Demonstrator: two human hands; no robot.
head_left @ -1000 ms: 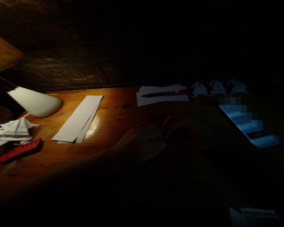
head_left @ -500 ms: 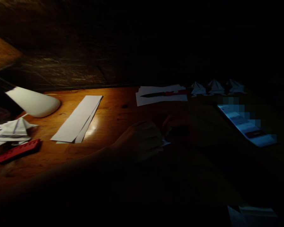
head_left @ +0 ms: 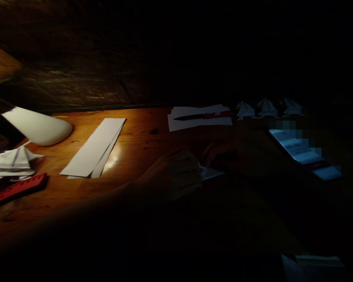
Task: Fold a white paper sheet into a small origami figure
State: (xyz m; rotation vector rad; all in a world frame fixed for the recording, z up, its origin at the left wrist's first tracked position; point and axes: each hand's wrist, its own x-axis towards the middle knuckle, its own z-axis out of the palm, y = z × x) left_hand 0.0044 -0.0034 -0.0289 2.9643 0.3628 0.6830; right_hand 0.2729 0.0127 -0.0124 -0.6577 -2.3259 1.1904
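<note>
Pinching the paper piece (head_left: 211,172), the left hand (head_left: 176,174) sits nearer; the tip points rightward. The right hand (head_left: 220,156) lies just behind the paper piece, grip indiscernible in darkness.

The small white paper piece (head_left: 211,172) held in my left hand (head_left: 176,174) looks matt and smooth. My orange-brown wooden table (head_left: 141,137) shines glossy under the light; the long white paper strips (head_left: 94,150) are matt.

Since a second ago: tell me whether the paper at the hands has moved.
Yes. Judged against the knife, the paper has slid out rightward from under the left hand; more of it shows.
</note>
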